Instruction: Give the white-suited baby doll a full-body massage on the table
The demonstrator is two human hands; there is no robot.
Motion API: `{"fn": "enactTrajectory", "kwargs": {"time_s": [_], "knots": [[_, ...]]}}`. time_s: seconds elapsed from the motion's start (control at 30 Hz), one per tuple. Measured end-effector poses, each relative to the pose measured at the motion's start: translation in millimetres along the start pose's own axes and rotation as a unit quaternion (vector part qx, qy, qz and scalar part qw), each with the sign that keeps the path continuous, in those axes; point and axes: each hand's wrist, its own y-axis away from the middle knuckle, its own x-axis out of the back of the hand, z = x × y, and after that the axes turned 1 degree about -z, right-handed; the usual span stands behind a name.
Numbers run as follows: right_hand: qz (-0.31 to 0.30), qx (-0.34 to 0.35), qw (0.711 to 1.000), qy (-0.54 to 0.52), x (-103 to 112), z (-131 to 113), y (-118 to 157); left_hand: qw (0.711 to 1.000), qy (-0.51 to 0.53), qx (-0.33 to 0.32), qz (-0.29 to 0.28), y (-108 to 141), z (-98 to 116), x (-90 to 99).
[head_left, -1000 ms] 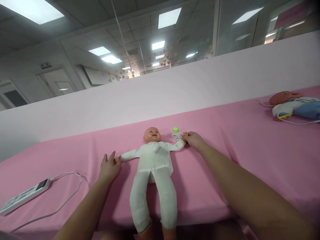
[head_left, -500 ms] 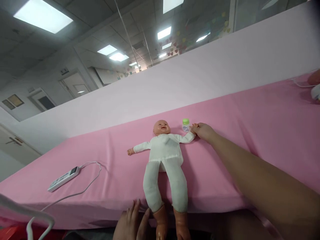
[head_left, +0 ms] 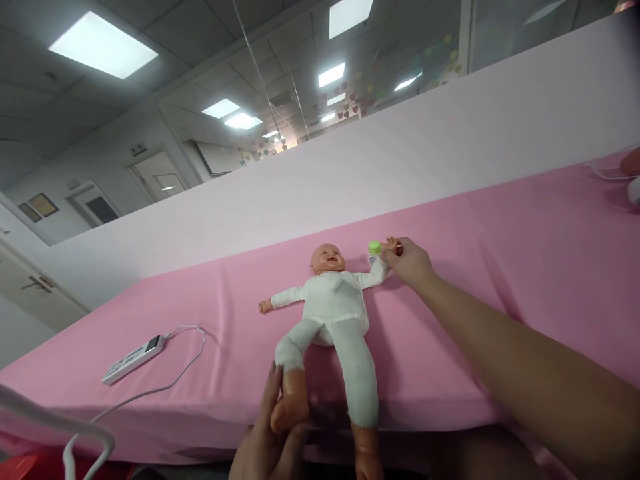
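A baby doll (head_left: 336, 300) in white cloth lies on its back on the pink-covered table (head_left: 240, 340), its lower legs at the front edge. My right hand (head_left: 413, 263) is closed round the doll's hand at its raised arm. At the front edge, my left hand (head_left: 270, 433) grips the doll's foot on the left of the picture, fingers along the ankle and thumb below. That leg is bent at the knee and lifted; the other one hangs straight over the edge. Just beside my right hand stands a small jar with a green lid (head_left: 375, 247), partly hidden by the doll's arm.
A white power strip (head_left: 134, 360) with its cord lies on the left of the table. A white curved tube (head_left: 60, 420) crosses the lower left corner. Behind the table runs a white low wall (head_left: 320, 187) with glass above.
My left hand has taken hold of the doll's foot and raised it, bending the knee. My right hand has lifted the doll's arm slightly, turning its wrist.
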Motion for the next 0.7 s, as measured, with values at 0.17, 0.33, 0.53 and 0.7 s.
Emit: {"fn": "enactTrajectory", "kwargs": {"time_s": [0.17, 0.33, 0.53, 0.7], "knots": [[-0.032, 0.279, 0.960, -0.016, -29.4, -39.7, 52.2, 0.989, 0.146, 0.022, -0.024, -45.6, 25.5, 10.3], [-0.156, 0.489, 0.856, 0.061, -54.1, -43.7, 81.0, 0.977, 0.207, -0.026, -0.046, -105.4, 33.9, -0.6], [-0.224, 0.521, 0.821, 0.068, -52.5, -45.1, 81.2, 0.950, 0.299, 0.043, -0.085, -164.7, 40.9, -34.9], [-0.216, 0.516, 0.827, 0.060, -51.0, -44.6, 79.3, 0.932, 0.352, 0.064, -0.062, -176.5, 47.8, -44.4]]}}
